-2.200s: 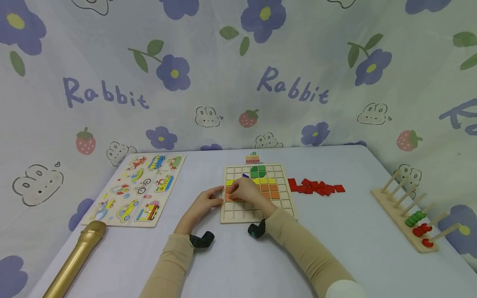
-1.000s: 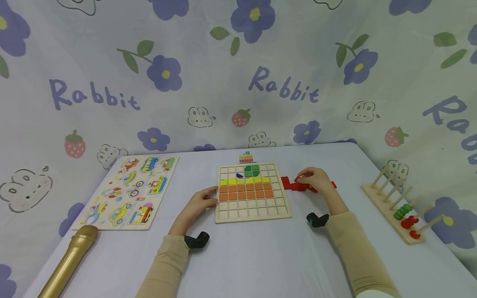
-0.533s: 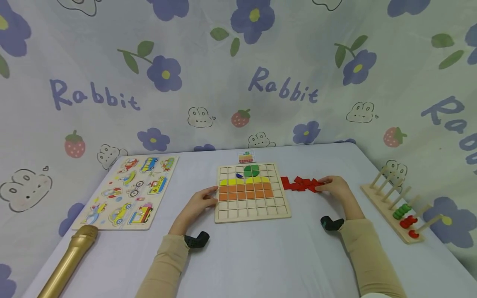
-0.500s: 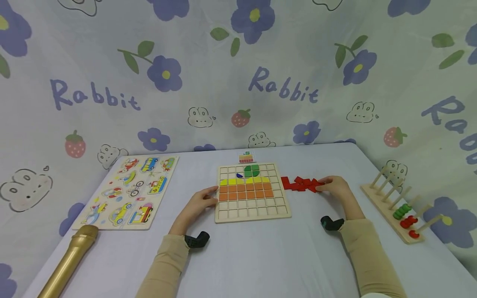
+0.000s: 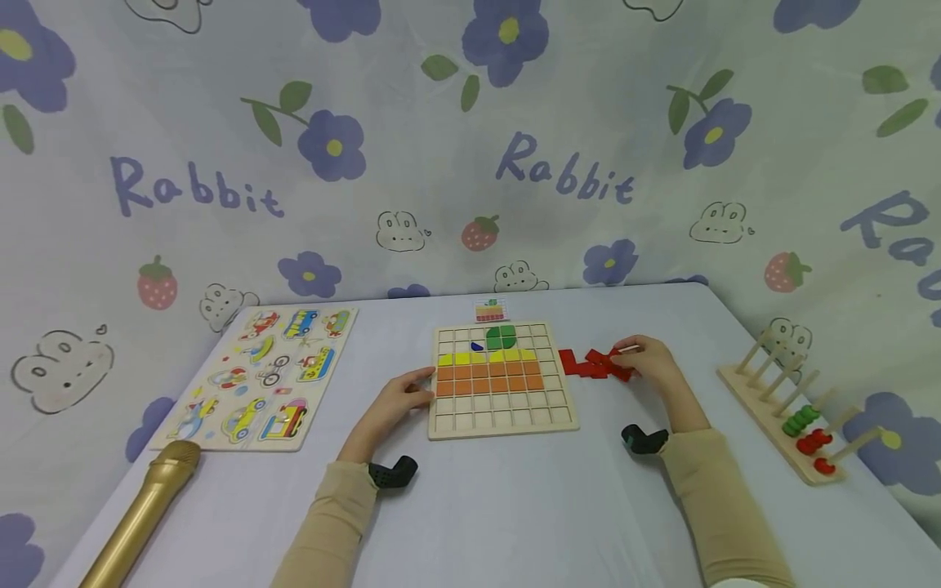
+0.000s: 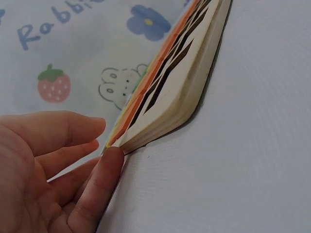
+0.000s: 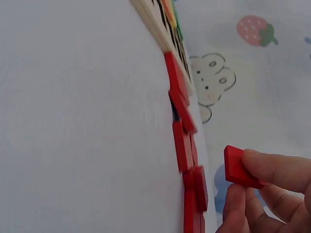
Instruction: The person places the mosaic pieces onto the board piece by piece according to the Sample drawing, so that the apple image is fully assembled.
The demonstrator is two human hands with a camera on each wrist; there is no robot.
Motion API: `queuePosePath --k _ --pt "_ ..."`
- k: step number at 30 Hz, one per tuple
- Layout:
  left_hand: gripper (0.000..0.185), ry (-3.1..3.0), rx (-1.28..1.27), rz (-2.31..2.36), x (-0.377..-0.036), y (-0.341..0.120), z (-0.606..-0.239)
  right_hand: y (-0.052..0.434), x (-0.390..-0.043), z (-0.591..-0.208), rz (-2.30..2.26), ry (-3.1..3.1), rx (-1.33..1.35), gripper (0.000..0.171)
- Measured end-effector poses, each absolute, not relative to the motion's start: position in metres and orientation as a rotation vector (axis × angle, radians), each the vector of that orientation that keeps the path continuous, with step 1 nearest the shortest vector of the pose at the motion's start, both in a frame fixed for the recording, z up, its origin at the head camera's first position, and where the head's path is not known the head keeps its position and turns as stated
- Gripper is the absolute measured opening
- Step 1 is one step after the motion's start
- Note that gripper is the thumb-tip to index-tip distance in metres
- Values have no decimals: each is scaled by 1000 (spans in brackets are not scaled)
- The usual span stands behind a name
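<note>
"So, what is the right hand (image 5: 650,359) doing?"

"Pinching a single red tile (image 7: 238,167) between thumb and fingers. The right wrist view shows it apart from the heap of red tiles (image 5: 591,367), just beside them."

"And where does that heap lie?"

"On the white tabletop (image 5: 515,506), to the right of the gridded wooden board (image 5: 507,420), its nearest piece right next to the board's edge. Some of the tiles overlap."

"How about the left hand (image 5: 397,402)?"

"Relaxed, grasping nothing. A fingertip (image 6: 112,158) touches the left edge of the board, which lies flat in the middle of the table."

"What's on the board?"

"Two rows of orange tiles (image 5: 488,378), a row of yellow pieces (image 5: 485,357) just above them, then green pieces (image 5: 501,337) and, left of those, one small blue piece (image 5: 477,346). A little picture card (image 5: 490,311) sits just beyond the far edge."

"Anything farther out?"

"On the left, a vehicle puzzle (image 5: 307,390) with a gold microphone (image 5: 147,506) near its lower corner; well over to the right, a wooden bead rack (image 5: 781,426) with green and red beads."
</note>
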State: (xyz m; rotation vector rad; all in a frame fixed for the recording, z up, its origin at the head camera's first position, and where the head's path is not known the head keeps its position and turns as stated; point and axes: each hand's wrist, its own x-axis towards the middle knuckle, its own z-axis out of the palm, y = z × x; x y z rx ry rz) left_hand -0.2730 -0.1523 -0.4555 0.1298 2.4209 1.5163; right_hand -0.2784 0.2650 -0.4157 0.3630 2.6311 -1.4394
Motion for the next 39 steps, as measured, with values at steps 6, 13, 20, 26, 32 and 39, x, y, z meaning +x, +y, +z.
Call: queuePosePath --k 6,13,20,26,32,39 --pt "55 2428 107 1511 -273 -152 -455 222 -289 -412 -1624 2442 331 41" --pt "54 2437 125 1529 -274 -149 -453 177 -294 -412 -1762 2248 140 40" --pt "54 2425 116 1550 -273 -151 -455 128 -294 -413 -1777 2155 93 33" --pt "48 2425 121 1568 -274 -152 -458 85 -287 -415 -1685 2224 18 24" --pt "47 2414 121 1562 -274 -152 -457 51 -282 -420 -1506 2315 -207 15" --pt "47 2410 147 1564 -273 -154 -455 33 -279 -426 -1327 2430 -324 4"
